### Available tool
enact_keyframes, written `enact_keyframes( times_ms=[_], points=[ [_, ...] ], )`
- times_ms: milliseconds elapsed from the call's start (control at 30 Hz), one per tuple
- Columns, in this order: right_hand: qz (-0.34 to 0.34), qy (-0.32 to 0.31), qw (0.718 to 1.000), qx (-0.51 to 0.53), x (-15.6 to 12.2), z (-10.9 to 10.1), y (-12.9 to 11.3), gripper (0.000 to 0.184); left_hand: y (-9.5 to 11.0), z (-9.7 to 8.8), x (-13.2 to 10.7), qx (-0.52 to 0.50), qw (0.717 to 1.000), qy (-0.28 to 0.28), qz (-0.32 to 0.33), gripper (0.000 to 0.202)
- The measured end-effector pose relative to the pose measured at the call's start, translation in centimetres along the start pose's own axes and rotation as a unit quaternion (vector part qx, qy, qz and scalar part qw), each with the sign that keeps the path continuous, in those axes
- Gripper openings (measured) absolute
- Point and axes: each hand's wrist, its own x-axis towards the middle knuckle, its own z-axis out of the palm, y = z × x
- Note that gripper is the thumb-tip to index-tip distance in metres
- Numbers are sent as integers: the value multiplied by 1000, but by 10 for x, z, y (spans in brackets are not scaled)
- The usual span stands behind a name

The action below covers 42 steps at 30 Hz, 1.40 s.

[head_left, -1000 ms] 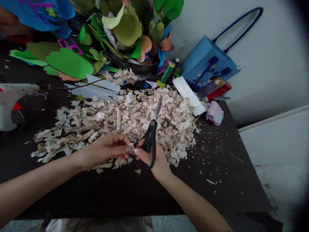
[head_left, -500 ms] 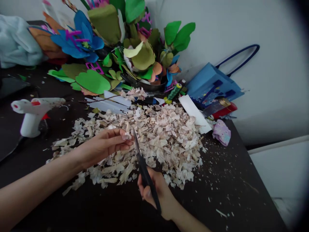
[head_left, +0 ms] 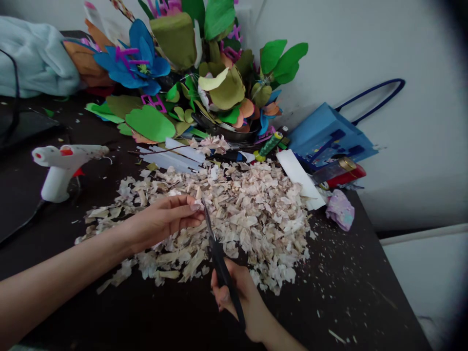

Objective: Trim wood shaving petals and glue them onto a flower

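Observation:
My right hand [head_left: 239, 297] is closed round the black handles of a pair of scissors [head_left: 224, 273], whose metal blades point away from me and look nearly closed. Beside the blade tips, my left hand [head_left: 170, 214] pinches a small pale scrap [head_left: 198, 201] between thumb and fingers. Whether the blades touch the scrap, I cannot tell. Under and around both hands spreads a wide heap of cream and pinkish scraps [head_left: 256, 209], thin and irregular, like cut paper or dry petals.
On the left lies a white glue gun [head_left: 60, 168]. Behind the heap are translucent glue sticks [head_left: 171, 158], a green thread spool [head_left: 269, 145] and colourful artificial flowers [head_left: 219, 87]. A white strip [head_left: 300, 179], a blue bag [head_left: 329, 134] and a crumpled lilac piece [head_left: 340, 209] sit right on the dark table [head_left: 351, 282].
The view has shifted slightly, so the table's things appear further right. Both hands keep nearly the same pose, the left pinching the scrap and the right gripping the scissors.

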Motion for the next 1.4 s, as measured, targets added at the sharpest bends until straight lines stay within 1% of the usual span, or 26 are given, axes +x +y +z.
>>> enact_keyframes(
  times_ms=[133,300,400,600,867,1133,1267,1400],
  points=[
    [10,5,1000,5,0,1,-2,67,0,0,0,4,1000,1,1,13],
    [14,13,1000,-10,0,0,-1,61,-2,-1,2,4,1000,0,3,15],
    [13,11,1000,1,0,-1,0,63,-2,-2,2,3,1000,-2,4,15],
    [19,10,1000,8,1,0,-1,61,-3,-4,5,-12,1000,-3,9,14],
    [15,9,1000,19,1,0,0,59,-2,-3,4,-16,1000,0,12,20],
    [-2,10,1000,-8,0,-1,-1,62,-2,-3,4,-13,1000,5,15,21],
    [3,14,1000,-17,1,-2,0,60,-3,-2,4,-16,1000,8,21,22],
    [-8,14,999,-35,0,-2,-1,65,-3,-1,3,-19,1000,3,20,23]
  ],
)
